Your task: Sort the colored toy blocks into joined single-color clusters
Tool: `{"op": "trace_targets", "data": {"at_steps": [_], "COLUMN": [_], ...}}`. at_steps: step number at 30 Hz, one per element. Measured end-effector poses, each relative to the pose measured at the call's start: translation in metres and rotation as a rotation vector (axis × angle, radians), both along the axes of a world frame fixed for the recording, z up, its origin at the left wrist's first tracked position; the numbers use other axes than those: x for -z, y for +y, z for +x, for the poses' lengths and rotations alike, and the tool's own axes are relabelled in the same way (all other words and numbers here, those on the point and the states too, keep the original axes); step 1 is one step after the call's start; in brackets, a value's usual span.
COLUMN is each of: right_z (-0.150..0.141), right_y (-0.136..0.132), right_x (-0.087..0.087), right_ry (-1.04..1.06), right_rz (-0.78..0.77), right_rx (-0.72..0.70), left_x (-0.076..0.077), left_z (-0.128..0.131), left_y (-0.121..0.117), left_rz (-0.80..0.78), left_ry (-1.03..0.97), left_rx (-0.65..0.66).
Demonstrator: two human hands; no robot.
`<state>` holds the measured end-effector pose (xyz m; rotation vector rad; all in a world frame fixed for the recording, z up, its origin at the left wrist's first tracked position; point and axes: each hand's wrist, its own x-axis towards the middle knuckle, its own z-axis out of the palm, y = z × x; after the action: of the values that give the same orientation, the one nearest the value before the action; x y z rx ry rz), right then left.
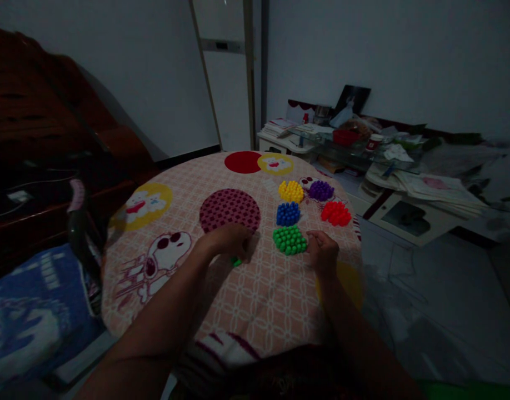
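My left hand (235, 240) is closed above the tablecloth, left of the green cluster. A small green piece (236, 261) shows under its curled fingers, most of it hidden by the hand. My right hand (324, 253) is at the right edge of the cluster of green round-headed pieces (289, 240), its thumb and fingers pinched together. What lies between those fingertips, if anything, is too small to make out. Behind the green cluster stand similar blue pieces (288, 213), yellow pieces (291, 191), purple pieces (321, 190) and red pieces (335, 213), grouped by colour.
The round table wears a patterned tablecloth (259, 294). At the left are a chair with a blue cover (38, 311) and a dark wooden bench (42, 105). A cluttered low cabinet (421, 216) with papers and a red bowl (345, 137) runs along the right wall.
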<state>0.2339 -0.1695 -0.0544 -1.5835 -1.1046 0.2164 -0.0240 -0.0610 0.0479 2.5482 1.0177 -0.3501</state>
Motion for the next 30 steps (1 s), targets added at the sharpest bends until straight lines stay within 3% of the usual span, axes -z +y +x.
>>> {"op": "trace_targets", "data": {"at_steps": [5,10,14,19,24,30], "right_z": [0.000,-0.001,-0.001,-0.001,-0.001,-0.002], "right_y": [-0.001,-0.001,-0.001,-0.001,0.000,-0.001], "right_x": [-0.001,-0.003,-0.003,-0.002,0.000,-0.004], "right_ry": [0.000,-0.006,-0.012,-0.005,-0.003,-0.003], "right_rz": [0.010,0.007,0.002,0.000,-0.001,0.011], "right_rx": [-0.012,-0.017,-0.023,-0.019,-0.010,-0.012], "left_x": [-0.001,-0.006,0.005,0.016,0.004,-0.004], "left_z": [0.009,0.012,0.016,0.023,0.028,0.029], "left_y": [-0.006,-0.005,0.001,0.001,-0.011,-0.021], "left_rz": [0.015,0.028,-0.013,-0.127,-0.084,0.062], "left_ry": [-0.071,-0.349,-0.572,-0.703,-0.700,-0.660], "left_rx": [0.055,0.013,-0.084,-0.124,-0.035,0.179]}}
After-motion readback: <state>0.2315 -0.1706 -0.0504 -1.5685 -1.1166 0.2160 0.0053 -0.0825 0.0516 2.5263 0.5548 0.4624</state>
